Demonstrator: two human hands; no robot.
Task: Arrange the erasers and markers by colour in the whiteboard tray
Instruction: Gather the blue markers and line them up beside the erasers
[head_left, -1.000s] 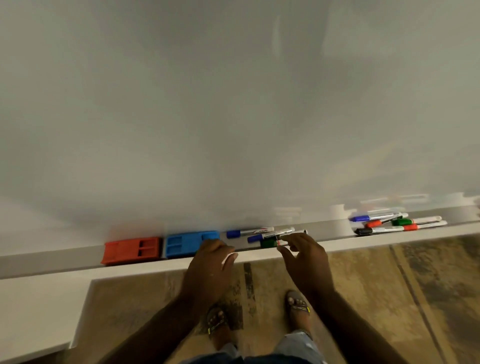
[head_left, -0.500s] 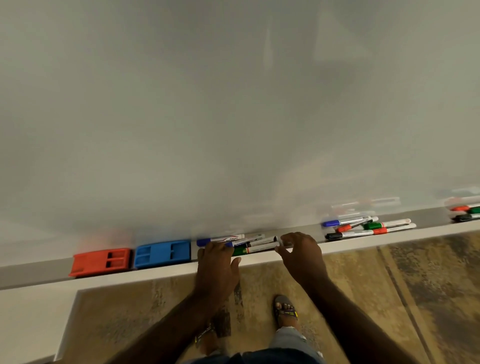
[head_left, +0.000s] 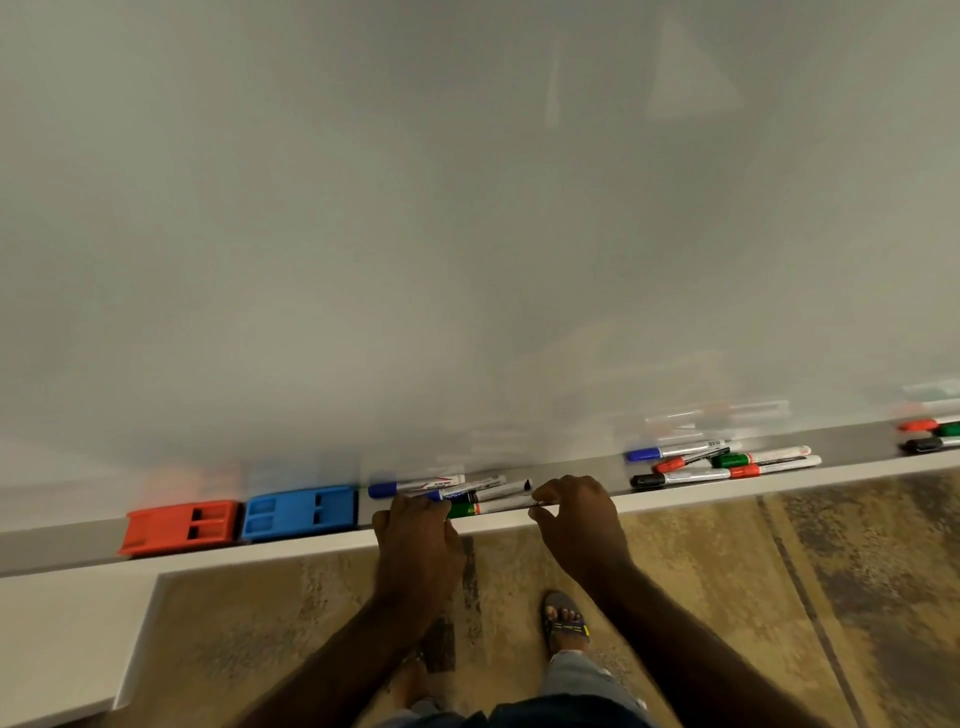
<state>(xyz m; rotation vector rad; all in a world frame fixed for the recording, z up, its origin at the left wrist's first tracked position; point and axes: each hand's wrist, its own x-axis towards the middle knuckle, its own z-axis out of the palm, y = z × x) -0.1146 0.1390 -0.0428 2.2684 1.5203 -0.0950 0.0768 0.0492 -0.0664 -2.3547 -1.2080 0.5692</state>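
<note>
Left hand (head_left: 415, 540): I see it resting on the front lip of the whiteboard tray (head_left: 857, 441), knuckles up, fingers (head_left: 402, 506) curled down onto the cap ends of the nearest marker cluster (head_left: 467, 496). Whether they actually grip one I cannot tell.
Right hand (head_left: 582, 525): half-curled at the tray lip, thumb and forefinger nearly pinched together at the tail end of the green marker (head_left: 470, 510). I cannot tell if they have hold of it.
Between the two hands: the cluster lies in the tray, a blue-capped marker (head_left: 410, 487) farthest back against the board, another pen or two in the middle, the green marker nearest the lip.
Left of my left fingers: blue eraser (head_left: 300, 512) just beside the cluster, then red eraser (head_left: 179, 526) touching or nearly touching it, both sitting in the tray.
Right of my right fingers: a mixed pile of markers (head_left: 722, 462), well apart from the hand, with blue, red, green and black caps crossing one another.
Far right edge: a few more markers (head_left: 930, 434), red, green and black, cut off by the frame.
Below the hands: patterned floor (head_left: 779, 571) and one sandalled foot (head_left: 565, 621).
</note>
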